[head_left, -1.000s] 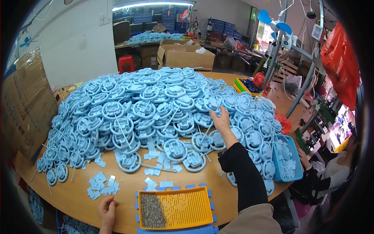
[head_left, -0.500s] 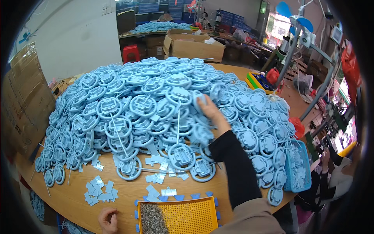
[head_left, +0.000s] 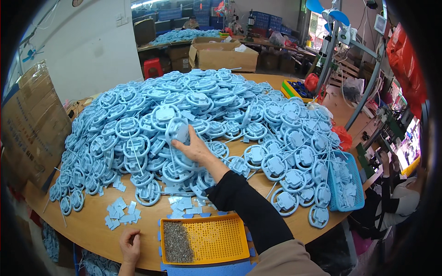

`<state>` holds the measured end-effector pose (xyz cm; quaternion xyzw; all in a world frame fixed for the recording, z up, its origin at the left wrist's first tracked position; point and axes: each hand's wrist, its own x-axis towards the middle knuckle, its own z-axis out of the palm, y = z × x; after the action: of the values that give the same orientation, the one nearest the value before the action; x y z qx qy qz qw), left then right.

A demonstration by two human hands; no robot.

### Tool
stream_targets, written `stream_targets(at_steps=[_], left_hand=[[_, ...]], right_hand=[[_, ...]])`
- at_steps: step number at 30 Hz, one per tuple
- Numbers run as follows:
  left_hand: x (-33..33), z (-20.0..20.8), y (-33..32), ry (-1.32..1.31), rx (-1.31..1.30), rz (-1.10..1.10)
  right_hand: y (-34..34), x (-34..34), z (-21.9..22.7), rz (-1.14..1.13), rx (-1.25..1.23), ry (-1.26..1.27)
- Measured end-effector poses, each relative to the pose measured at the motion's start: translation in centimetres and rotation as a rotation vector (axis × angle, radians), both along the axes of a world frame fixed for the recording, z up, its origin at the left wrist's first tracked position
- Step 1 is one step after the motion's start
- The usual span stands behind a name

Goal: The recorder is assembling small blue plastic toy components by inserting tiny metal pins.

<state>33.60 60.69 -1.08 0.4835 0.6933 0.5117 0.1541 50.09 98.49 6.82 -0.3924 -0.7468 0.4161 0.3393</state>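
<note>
Blue rings [head_left: 126, 127] are heaped; one ring [head_left: 179, 132] is gripped by the right hand [head_left: 197, 149], while the left hand [head_left: 130, 244] is curled loosely closed.

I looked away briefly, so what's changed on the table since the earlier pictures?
The right hand has moved left across the pile of blue rings, shifting some that way and baring a patch of table; whether its grip closed on one is unclear. The left hand and yellow tray stayed put.
</note>
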Motion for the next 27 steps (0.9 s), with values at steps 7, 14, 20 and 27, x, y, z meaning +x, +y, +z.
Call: stream_targets(at_steps=[7,14,20,27], left_hand=[[-0.5,-0.7,0.4,-0.034,0.063,-0.019],[0.5,2.0,0.3,-0.006,0.017,-0.028],[-1.3,-0.2,-0.6,0.143,-0.012,-0.086],[0.1,0.8,0.3,0.03,0.019,0.015]], right_hand=[[1.1,7.6,4.9,0.066,0.244,-0.229],[12.5,21.4,1.2,-0.478,0.081,-0.678],[15.8,18.5,-1.9,-0.354,-0.178,-0.643],[10.1,9.0,-2.2,-0.197,-0.255,-0.159]])
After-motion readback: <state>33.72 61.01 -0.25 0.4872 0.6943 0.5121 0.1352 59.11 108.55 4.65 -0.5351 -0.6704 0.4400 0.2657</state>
